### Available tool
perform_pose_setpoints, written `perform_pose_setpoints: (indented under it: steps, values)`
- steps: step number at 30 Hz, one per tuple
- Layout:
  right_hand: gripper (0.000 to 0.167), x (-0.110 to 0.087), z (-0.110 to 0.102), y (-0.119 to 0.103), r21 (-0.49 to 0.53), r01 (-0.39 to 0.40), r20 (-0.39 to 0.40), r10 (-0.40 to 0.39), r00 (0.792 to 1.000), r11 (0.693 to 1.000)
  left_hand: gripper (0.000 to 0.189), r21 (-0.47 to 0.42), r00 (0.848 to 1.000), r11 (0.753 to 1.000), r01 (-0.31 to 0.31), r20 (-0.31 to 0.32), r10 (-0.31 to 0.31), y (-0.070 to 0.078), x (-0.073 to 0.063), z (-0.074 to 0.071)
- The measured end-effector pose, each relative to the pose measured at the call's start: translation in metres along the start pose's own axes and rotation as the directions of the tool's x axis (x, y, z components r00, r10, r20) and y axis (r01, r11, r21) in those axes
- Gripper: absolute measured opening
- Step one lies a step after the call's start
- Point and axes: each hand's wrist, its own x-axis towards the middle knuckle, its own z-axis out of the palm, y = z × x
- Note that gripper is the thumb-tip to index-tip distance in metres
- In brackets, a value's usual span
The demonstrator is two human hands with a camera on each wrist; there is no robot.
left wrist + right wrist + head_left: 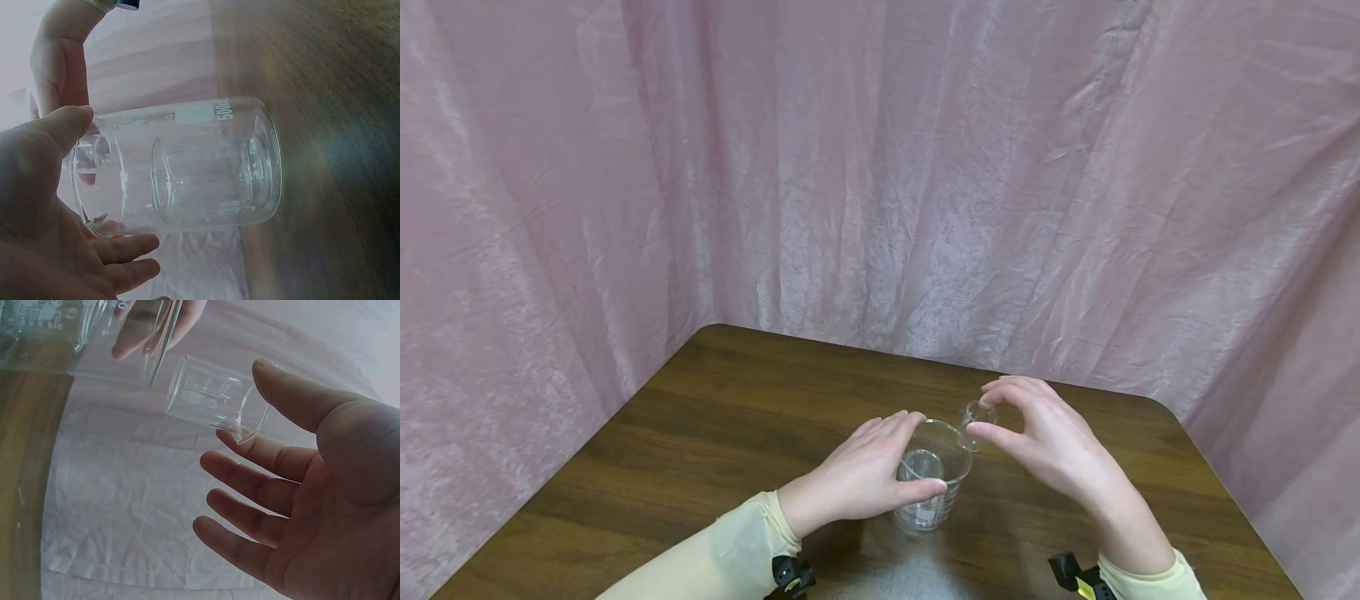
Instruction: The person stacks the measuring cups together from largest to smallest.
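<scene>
A large glass beaker (194, 114) marked 500 stands upright on the table, with a smaller glass beaker (199, 178) inside it. My left hand (868, 475) spans its rim from the left, thumb on the near side and fingers on the far side. To the right, my right hand (1052, 429) pinches a small, marked glass beaker (209, 397) near its spouted rim between thumb and index finger; the other fingers extend away from it. That small beaker is held in the air, beside and slightly beyond the large beaker's rim in the head view.
The brown wooden table (700, 467) has rounded far corners. Pink curtains (880, 183) hang behind it and along both sides. A dark wrist strap (792, 575) sits on the left sleeve, another strap (1078, 575) on the right.
</scene>
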Motion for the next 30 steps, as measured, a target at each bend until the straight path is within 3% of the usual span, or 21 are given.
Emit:
perform_pose_setpoints:
  steps: [30]
  values:
    - [0.031,0.007,0.012,-0.008,0.015,0.031,0.028,-0.031,0.999,0.999,0.082,0.003,1.0,1.0,-0.002,-0.004,0.002,0.0,0.0,0.001]
